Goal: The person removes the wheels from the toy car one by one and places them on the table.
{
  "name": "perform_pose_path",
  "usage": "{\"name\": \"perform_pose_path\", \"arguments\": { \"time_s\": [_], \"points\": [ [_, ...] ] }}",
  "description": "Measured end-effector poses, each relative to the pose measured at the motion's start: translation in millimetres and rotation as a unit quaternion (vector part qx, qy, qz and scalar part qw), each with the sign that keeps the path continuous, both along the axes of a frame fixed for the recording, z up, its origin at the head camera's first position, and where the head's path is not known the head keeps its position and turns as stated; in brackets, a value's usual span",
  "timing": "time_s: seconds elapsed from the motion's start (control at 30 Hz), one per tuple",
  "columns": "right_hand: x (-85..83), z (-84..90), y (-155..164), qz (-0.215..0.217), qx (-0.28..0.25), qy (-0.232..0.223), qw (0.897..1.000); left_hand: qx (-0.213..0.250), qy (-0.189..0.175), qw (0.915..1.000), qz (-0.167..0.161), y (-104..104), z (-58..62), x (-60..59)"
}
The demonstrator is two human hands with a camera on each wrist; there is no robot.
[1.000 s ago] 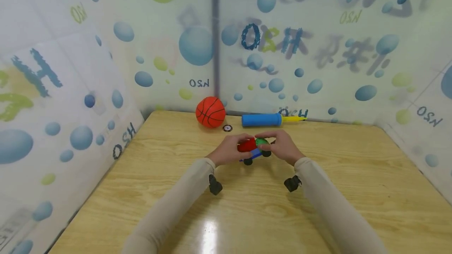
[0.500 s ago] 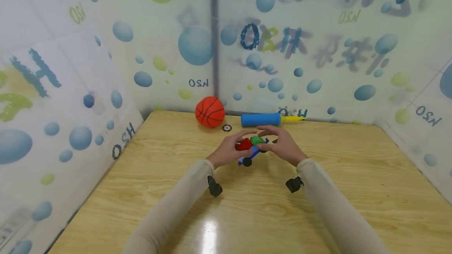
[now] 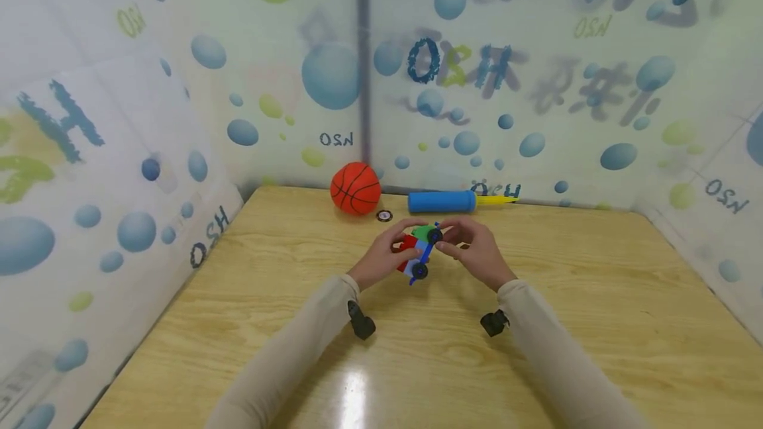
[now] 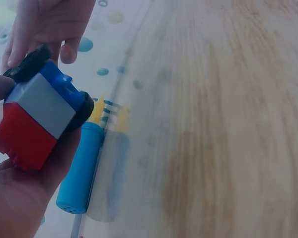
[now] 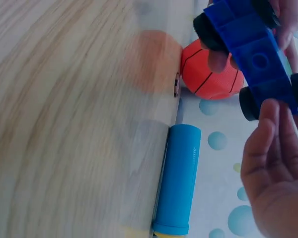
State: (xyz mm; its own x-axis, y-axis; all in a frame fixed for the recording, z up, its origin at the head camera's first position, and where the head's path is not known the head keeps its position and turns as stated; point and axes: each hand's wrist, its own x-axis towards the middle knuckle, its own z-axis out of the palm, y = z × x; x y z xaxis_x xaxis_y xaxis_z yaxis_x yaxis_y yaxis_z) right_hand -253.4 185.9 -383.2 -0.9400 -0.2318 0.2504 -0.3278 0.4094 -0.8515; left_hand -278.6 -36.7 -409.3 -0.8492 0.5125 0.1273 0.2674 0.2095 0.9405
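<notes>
A small toy car built of blocks is held above the table between both hands. It has a blue wheeled base, black wheels, a pale grey part, a red block and a green block. My left hand grips the car by its red side, thumb towards me. Around the upper end, by a black wheel, my right hand pinches with thumb and fingers. In the right wrist view, the right fingertips lie against the underside of the base. The car stands steeply tilted.
Behind the hands, a red basketball sits at the table's back edge. A small round dark-rimmed disc lies beside it. Further right is a blue hand pump with a yellow nozzle. Printed sheets wall in the wooden table.
The toy car has turned from nearly level to steeply tilted, its green end rising and its wheels swinging towards the right hand. The right fingers have shifted around that end.
</notes>
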Motion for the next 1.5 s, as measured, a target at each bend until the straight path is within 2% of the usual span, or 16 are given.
{"name": "perform_pose_path", "arguments": {
  "time_s": [0.13, 0.4, 0.6, 0.73, 0.93, 1.1, 1.23, 1.33, 1.43, 1.5],
  "points": [
    [-0.7, 0.0, -2.3, 0.017, -0.024, -0.004, 1.0, 0.019, -0.018, 0.9996, -0.005, 3.1, -1.3, 1.6],
    [-5.2, 2.3, -6.5, 0.028, -0.036, -0.024, 0.999, 0.068, -0.038, 0.9967, -0.021, 7.9, -3.9, 3.5],
    [-9.7, 3.2, -11.2, 0.021, -0.038, -0.029, 0.999, 0.062, -0.013, 0.998, 0.005, 13.0, -4.2, 5.4],
    [-14.1, 1.2, -11.1, 0.016, -0.051, -0.055, 0.997, 0.05, 0.01, 0.9985, 0.019, 18.3, -8.3, 5.7],
    [-16.6, -1.2, -8.1, 0.051, -0.073, -0.102, 0.991, 0.03, 0.017, 0.9989, 0.031, 20.4, -9.9, 10.7],
    [-16.8, -4.1, -8.2, 0.052, -0.083, -0.091, 0.991, 0.032, 0.018, 0.9988, 0.033, 20.7, -10.1, 12.7],
    [-14.8, -3.7, -11.3, 0.058, -0.058, -0.041, 0.996, 0.018, 0.001, 0.9991, 0.039, 20.7, -11.0, 12.9],
    [-13.8, -0.8, -13.6, 0.057, -0.063, -0.019, 0.996, 0.014, -0.013, 0.9987, 0.048, 18.3, -6.2, 12.0],
    [-14.8, 3.4, -11.5, 0.049, -0.094, -0.027, 0.994, 0.023, -0.008, 0.9975, 0.066, 14.4, 2.4, 9.2],
    [-16.2, 6.0, -7.4, 0.043, -0.093, -0.029, 0.994, 0.022, -0.002, 0.9968, 0.077, 11.3, 7.5, 7.3]
  ]
}}
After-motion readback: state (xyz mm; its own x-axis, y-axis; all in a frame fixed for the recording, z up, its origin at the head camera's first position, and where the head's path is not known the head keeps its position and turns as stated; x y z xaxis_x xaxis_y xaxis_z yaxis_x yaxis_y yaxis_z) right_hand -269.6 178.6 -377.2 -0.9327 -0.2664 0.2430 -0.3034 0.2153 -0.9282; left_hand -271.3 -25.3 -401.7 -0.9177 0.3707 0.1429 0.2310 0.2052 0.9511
